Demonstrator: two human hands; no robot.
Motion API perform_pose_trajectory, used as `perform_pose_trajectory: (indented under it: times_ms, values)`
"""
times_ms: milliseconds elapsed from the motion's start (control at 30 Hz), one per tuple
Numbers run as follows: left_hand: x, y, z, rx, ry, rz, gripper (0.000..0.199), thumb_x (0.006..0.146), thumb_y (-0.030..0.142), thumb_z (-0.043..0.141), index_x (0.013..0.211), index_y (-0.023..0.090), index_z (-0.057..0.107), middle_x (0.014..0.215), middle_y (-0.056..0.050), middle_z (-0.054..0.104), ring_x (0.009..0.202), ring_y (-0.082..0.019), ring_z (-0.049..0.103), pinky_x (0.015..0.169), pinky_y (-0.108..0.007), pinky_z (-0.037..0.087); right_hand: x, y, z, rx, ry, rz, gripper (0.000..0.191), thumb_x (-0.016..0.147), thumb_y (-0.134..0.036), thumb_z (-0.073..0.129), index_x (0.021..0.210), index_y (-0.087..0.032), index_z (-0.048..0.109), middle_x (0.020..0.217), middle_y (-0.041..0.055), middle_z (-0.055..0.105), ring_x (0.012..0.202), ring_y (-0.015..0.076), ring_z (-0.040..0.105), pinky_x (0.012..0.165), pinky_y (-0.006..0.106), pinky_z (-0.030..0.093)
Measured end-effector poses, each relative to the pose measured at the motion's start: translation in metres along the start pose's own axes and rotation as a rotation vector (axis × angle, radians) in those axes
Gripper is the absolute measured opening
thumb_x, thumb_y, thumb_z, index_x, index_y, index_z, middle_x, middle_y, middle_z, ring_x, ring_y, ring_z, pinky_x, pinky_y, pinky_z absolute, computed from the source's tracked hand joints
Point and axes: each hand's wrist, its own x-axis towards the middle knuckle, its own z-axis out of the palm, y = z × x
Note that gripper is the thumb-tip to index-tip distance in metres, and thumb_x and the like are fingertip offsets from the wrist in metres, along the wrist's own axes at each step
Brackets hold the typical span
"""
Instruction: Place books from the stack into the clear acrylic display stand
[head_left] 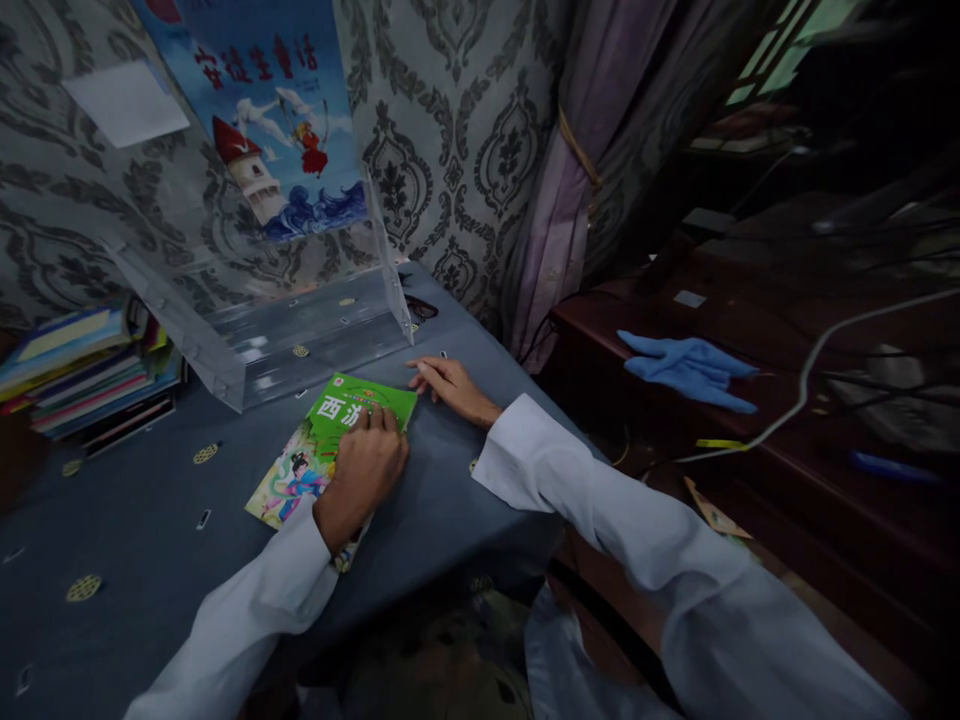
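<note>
A green children's book (304,445) with white Chinese characters and a figure in colourful clothes on its cover lies at a slant on the grey-blue tablecloth. Across its right part rests my left hand (366,462), palm down on the cover, holding nothing and hiding part of the title. My right hand (454,388) lies on the cloth just beyond the book's upper right corner, fingers stretched toward it and empty. Whether a fingertip touches the corner I cannot tell.
Behind the book stands a clear acrylic stand (315,345). A stack of books (105,370) is at the left, and glasses (421,308) lie by the stand. A blue poster (262,120) hangs on the wall. To the right, a dark red table (795,430) bears a blue glove (690,370) and cables.
</note>
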Motion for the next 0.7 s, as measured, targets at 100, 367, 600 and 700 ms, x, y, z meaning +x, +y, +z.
perform_pose_trajectory:
  times_ms: [100, 367, 600, 700]
  values:
    - [0.0003, 0.0002, 0.0002, -0.029, 0.004, -0.006, 0.031, 0.101, 0.023, 0.039, 0.113, 0.007, 0.062, 0.113, -0.022, 0.067, 0.118, -0.033, 0.060, 0.090, -0.042, 0.054, -0.0003, 0.0005, -0.0004, -0.004, -0.004, -0.001, 0.047, 0.098, -0.051, 0.046, 0.115, -0.015, 0.070, 0.088, 0.0077, 0.075, 0.067, 0.0138, 0.066, 0.050, 0.020, 0.047]
    - [0.0005, 0.0009, -0.0015, 0.009, 0.004, 0.001, 0.032, 0.102, 0.021, 0.037, 0.112, 0.006, 0.063, 0.115, -0.023, 0.066, 0.116, -0.033, 0.061, 0.085, -0.040, 0.054, -0.0001, 0.0008, 0.0001, 0.014, -0.013, -0.014, 0.054, 0.095, -0.059, 0.044, 0.113, -0.014, 0.069, 0.087, 0.0080, 0.074, 0.059, 0.0117, 0.063, 0.047, 0.020, 0.045]
    - [-0.0018, 0.0015, -0.0004, 0.008, 0.013, -0.013, 0.032, 0.102, 0.024, 0.040, 0.118, 0.007, 0.061, 0.118, -0.021, 0.066, 0.118, -0.033, 0.060, 0.084, -0.039, 0.056, -0.0026, -0.0041, 0.0002, -0.022, -0.011, -0.012, 0.055, 0.096, -0.060, 0.044, 0.112, -0.014, 0.070, 0.083, 0.0060, 0.074, 0.049, 0.0086, 0.059, 0.047, 0.020, 0.045]
    - [-0.0024, 0.0010, 0.0035, 0.006, 0.031, -0.002, 0.034, 0.102, 0.025, 0.039, 0.124, 0.008, 0.060, 0.123, -0.021, 0.064, 0.121, -0.034, 0.058, 0.086, -0.042, 0.056, -0.0057, -0.0078, 0.0000, -0.070, 0.027, -0.060, 0.056, 0.096, -0.061, 0.043, 0.108, -0.015, 0.071, 0.079, 0.0051, 0.073, 0.047, 0.0091, 0.058, 0.048, 0.021, 0.046]
